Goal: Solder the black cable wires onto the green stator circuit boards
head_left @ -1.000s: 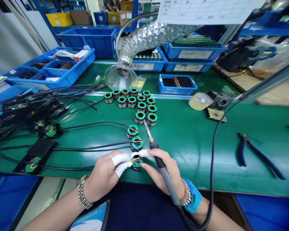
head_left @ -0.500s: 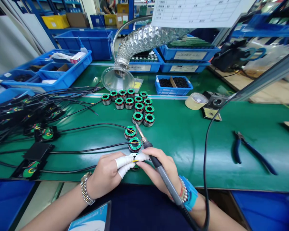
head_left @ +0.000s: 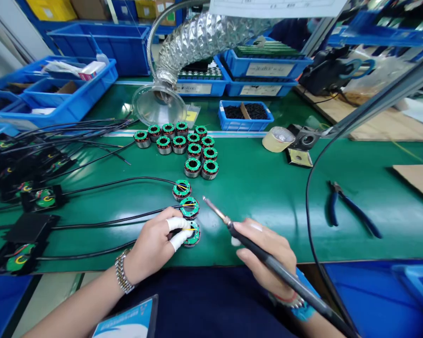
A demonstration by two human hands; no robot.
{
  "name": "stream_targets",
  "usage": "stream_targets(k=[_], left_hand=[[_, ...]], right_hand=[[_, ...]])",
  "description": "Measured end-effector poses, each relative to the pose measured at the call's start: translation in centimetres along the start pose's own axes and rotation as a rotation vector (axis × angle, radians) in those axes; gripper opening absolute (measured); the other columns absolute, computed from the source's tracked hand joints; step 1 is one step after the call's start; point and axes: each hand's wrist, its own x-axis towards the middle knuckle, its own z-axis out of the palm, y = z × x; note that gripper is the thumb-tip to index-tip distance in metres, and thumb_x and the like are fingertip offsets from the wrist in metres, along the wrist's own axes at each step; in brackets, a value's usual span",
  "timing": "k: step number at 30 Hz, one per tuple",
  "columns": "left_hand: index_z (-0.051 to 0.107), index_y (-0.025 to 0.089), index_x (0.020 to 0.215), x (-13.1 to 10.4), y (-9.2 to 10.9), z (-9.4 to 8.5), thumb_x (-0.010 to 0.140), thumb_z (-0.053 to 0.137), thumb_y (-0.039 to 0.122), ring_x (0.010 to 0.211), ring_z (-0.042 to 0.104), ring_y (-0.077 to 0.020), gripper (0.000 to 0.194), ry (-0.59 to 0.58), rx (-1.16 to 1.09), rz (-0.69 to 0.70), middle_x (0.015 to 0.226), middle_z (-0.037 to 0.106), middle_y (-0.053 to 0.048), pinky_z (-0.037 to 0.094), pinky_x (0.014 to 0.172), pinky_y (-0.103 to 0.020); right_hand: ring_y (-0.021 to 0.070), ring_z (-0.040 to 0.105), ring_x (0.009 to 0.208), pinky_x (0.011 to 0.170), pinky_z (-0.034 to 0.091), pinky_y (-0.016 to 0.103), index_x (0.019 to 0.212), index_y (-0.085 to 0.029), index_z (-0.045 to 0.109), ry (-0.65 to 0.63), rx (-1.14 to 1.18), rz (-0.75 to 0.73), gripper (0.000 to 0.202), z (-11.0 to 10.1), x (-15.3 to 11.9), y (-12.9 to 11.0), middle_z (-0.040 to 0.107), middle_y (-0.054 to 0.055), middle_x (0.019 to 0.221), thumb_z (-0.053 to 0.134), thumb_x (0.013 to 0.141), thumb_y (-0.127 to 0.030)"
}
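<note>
blue pliers (head_left: 352, 211) on mat | tape roll (head_left: 278, 139) | blue bin (head_left: 245, 116) | fume hose (head_left: 197, 44)

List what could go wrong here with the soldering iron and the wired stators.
The soldering iron tip hangs bare in the right hand, near the left hand steadying the nearest stator: a slip might burn the fingers. Its cord loops across the bench and could snag the pliers.

Matt green mat (head_left: 268, 197); crinkled foil duct (head_left: 204, 40); glossy blue plastic bins (head_left: 77, 94); metal iron tip (head_left: 215, 211).
</note>
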Motion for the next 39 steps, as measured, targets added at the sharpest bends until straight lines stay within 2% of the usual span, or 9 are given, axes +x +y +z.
stream_targets(k=[4, 9, 16, 31, 35, 39], left_hand=[[0.064, 0.017, 0.078, -0.03, -0.06, 0.33, 0.083, 0.059, 0.017, 0.06, 0.052, -0.0079, 0.007, -0.028, 0.016, -0.026, 0.082, 0.057, -0.002, 0.04, 0.053, -0.018], [0.063, 0.017, 0.078, -0.01, -0.17, 0.5, 0.083, 0.058, 0.017, 0.059, 0.051, -0.0076, 0.007, -0.011, 0.014, -0.026, 0.083, 0.057, -0.002, 0.039, 0.051, -0.018], [0.063, 0.017, 0.079, -0.12, -0.31, 0.57, 0.083, 0.057, 0.017, 0.059, 0.051, -0.0077, 0.007, -0.008, 0.009, -0.021, 0.083, 0.057, -0.002, 0.039, 0.051, -0.018], [0.063, 0.017, 0.08, -0.12, -0.3, 0.74, 0.082, 0.058, 0.016, 0.06, 0.052, -0.0079, 0.005, 0.012, 0.022, -0.013, 0.083, 0.057, -0.002, 0.04, 0.052, -0.018], [0.063, 0.017, 0.081, 0.01, -0.33, 0.77, 0.082, 0.058, 0.016, 0.059, 0.051, -0.0076, 0.006, 0.015, 0.032, 0.0, 0.083, 0.057, -0.002, 0.04, 0.052, -0.018], [0.064, 0.017, 0.078, 0.15, -0.22, 0.66, 0.082, 0.058, 0.015, 0.064, 0.053, -0.0087, 0.007, 0.02, 0.043, 0.002, 0.082, 0.058, -0.002, 0.042, 0.056, -0.018]], right_hand=[[0.0154, 0.055, 0.059, 0.054, 0.047, 0.03, 0.104, -0.019, 0.065, 0.006, 0.096, -0.01, 0.03, -0.88, -0.19, -0.41, 0.062, 0.004, 0.066, 0.054, 0.077, -0.01], [0.014, 0.051, 0.052, 0.05, 0.044, 0.029, 0.094, -0.018, 0.069, -0.038, 0.132, 0.035, 0.028, -0.41, -0.13, -0.74, 0.059, 0.002, 0.057, 0.053, 0.074, -0.007], [0.0144, 0.053, 0.055, 0.052, 0.045, 0.029, 0.095, -0.017, 0.069, -0.06, 0.143, 0.059, 0.026, 0.07, -0.64, -0.36, 0.062, 0.003, 0.061, 0.054, 0.075, -0.007], [0.0152, 0.055, 0.055, 0.052, 0.047, 0.03, 0.094, -0.017, 0.069, -0.073, 0.125, 0.012, 0.027, -0.16, -0.23, -0.57, 0.062, 0.004, 0.061, 0.054, 0.074, -0.007], [0.0148, 0.054, 0.054, 0.051, 0.047, 0.03, 0.096, -0.018, 0.069, -0.037, 0.133, 0.009, 0.029, -0.63, -0.06, -0.68, 0.06, 0.003, 0.059, 0.053, 0.074, -0.007], [0.0159, 0.057, 0.059, 0.053, 0.049, 0.031, 0.106, -0.021, 0.066, 0.045, 0.152, 0.024, 0.031, -0.33, -0.79, -0.12, 0.062, 0.004, 0.066, 0.055, 0.078, -0.012]])
